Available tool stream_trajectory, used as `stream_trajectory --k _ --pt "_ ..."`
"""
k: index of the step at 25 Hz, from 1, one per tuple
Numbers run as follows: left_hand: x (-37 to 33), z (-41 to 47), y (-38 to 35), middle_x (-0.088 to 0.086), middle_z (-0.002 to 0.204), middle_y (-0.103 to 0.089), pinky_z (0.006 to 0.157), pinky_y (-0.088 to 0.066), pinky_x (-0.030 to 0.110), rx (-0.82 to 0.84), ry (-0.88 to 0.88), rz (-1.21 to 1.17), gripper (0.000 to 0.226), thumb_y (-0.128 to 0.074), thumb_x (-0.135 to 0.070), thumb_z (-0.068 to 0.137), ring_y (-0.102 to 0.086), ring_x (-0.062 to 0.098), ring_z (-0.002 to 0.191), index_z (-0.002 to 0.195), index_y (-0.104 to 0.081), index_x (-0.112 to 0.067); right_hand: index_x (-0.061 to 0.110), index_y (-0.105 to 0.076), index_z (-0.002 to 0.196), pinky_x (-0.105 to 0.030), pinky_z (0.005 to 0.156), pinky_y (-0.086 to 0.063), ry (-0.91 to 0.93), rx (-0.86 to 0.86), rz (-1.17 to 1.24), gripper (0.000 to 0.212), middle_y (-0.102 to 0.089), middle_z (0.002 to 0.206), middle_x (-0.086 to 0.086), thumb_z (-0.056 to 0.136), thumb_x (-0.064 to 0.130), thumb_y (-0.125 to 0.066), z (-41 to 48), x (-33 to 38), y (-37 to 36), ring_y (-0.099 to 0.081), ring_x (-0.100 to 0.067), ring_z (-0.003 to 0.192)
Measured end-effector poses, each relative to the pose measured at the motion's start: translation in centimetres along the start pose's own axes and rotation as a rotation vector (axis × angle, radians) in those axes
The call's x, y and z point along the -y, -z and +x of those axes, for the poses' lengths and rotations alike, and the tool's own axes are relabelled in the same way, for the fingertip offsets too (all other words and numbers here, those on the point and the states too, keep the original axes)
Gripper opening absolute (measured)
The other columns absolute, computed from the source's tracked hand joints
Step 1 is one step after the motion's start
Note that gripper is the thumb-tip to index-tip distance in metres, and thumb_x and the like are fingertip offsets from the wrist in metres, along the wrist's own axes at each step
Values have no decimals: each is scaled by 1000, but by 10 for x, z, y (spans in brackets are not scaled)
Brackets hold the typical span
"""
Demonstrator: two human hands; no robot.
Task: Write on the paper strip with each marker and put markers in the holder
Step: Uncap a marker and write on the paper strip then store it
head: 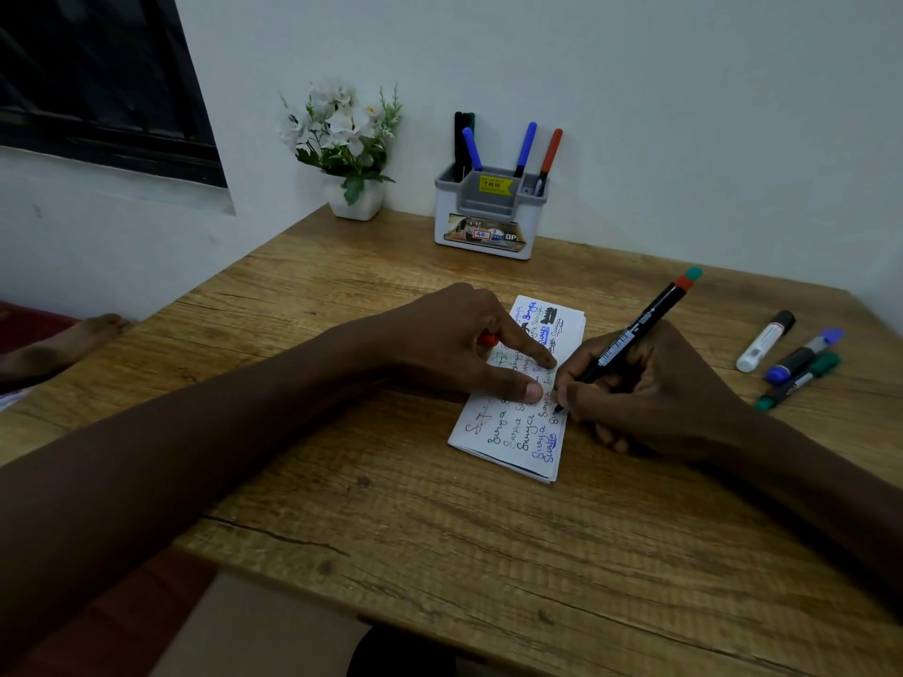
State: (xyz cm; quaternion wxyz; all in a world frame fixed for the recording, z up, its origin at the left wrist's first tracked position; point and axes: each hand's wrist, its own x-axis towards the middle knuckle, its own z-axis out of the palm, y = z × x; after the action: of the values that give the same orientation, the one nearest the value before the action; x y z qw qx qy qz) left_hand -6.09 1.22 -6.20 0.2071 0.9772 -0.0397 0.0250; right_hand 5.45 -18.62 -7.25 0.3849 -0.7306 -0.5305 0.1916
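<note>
Folded white paper strip (508, 432), crowded with coloured writing, lies on the wooden table (391, 530). At its right edge, the right hand (655, 383) grasps a black-barrelled marker with a red-and-green end (640, 324), tip on the paper. The left hand (440, 344) pins the strip with forefinger and thumb, and its other fingers curl over a small red cap (487, 340). Risks: the thumb beside the tip could smear wet ink, and slackened pressure could let the strip skid. The grey-and-white plastic holder (488, 212) stands well beyond the strip.
</note>
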Motion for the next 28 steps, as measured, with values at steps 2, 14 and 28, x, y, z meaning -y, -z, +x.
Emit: stream_trajectory --k 2,14,28 --pt "-1 0 0 -50 54 -46 52 -34 5 3 -2 3 45 -71 -43 91 -48 -23 56 134 -64 -30 6 -73 85 -24 38 -49 -8 -13 3 7 -68 56 -15 87 12 -72 0 -1 1 -59 -18 37" --pt "0 1 0 -49 53 -48 56 -36 2 -7 -4 -8 45 -72 -44 89 -49 -27 62 132 -66 -31 8 -72 83 -24 38 -49 -37 -33 -6 8 -67 53 -14 89 12 -70 2 0 2 -59 -17 36" --pt "-2 1 1 -56 54 -41 55 -35 2 -2 15 -5 45 -72 -42 90 -45 -29 60 133 -65 -30 9 -72 84 -28 39 -50 -58 -55 4 7 -67 55 -13 89 13 -70 3 -2 1 -61 -19 36"
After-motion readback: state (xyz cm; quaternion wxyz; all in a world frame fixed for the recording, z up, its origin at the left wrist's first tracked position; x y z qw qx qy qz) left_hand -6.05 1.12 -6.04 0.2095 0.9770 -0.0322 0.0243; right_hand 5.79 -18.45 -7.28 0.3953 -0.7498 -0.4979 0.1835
